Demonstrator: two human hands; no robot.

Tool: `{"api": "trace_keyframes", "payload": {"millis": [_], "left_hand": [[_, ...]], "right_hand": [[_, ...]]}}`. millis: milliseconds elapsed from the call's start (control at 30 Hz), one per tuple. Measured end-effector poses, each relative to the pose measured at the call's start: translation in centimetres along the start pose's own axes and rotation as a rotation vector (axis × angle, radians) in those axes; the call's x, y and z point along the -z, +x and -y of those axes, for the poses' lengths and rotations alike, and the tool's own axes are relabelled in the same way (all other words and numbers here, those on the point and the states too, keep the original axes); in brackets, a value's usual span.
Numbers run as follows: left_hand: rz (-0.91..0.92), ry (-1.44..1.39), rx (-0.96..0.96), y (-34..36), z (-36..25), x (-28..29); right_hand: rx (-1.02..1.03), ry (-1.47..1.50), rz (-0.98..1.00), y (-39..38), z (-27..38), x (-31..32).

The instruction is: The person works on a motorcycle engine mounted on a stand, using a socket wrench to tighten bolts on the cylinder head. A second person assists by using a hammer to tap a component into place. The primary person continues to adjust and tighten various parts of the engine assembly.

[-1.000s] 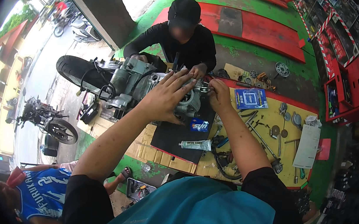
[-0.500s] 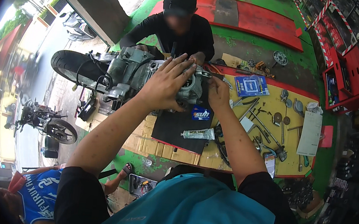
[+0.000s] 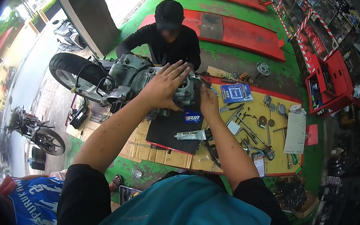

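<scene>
A grey metal motorcycle engine (image 3: 124,78) lies on the workbench, with a black-tyred wheel (image 3: 72,72) at its left end. Across its top rests my left hand (image 3: 165,87), palm down, fingers stretched out and thumb apart. At the engine's right end is my right hand (image 3: 208,103), fingers bent and pressed together; whatever they grip is too small or hidden to name. Between my forearms, a white tube (image 3: 190,135) lies on a black mat (image 3: 171,131). Opposite me, a person in black (image 3: 170,41) leans over the engine, hands mostly hidden behind it.
Right of the engine, the cardboard-covered bench (image 3: 245,163) carries a blue package (image 3: 236,93), several hand tools, small metal parts and a paper sheet (image 3: 295,133). A red tool cabinet (image 3: 332,80) stands beyond. At lower left is a person in a blue jersey (image 3: 39,201).
The whole view has shifted, so the bench and the person opposite appear lower and farther left. My left hand stays flat on the engine; my right hand remains at its right end.
</scene>
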State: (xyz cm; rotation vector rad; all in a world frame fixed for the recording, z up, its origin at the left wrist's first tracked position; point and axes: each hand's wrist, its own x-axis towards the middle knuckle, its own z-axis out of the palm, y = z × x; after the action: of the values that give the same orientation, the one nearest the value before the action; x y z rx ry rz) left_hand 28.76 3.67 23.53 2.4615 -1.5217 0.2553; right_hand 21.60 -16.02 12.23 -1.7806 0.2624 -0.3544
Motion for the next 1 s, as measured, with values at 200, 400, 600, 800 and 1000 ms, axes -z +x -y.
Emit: {"api": "trace_keyframes", "payload": {"millis": [200,400,600,800,1000], "left_hand": [[-0.028,-0.003,-0.012,0.5,-0.1,-0.2],[-0.049,0.001,-0.008,-0.3,0.2,-0.3],[-0.033,0.008,-0.005,-0.3,0.4,-0.2],[-0.028,0.001,-0.013,0.2,0.4,-0.2],[-0.025,0.005,-0.006,-0.1,0.8,-0.4]], "right_hand": [[0.001,0.087,0.006,1.0,-3.4,0.4],[0.147,0.132,-0.034,0.5,-4.7,2.7],[0.227,0.042,0.100,-3.9,-7.3,3.5],[0.364,-0.045,0.201,-1.5,-10.8,2.8],[0.729,-0.338,0.334,2.5,-7.0,4.1]]}}
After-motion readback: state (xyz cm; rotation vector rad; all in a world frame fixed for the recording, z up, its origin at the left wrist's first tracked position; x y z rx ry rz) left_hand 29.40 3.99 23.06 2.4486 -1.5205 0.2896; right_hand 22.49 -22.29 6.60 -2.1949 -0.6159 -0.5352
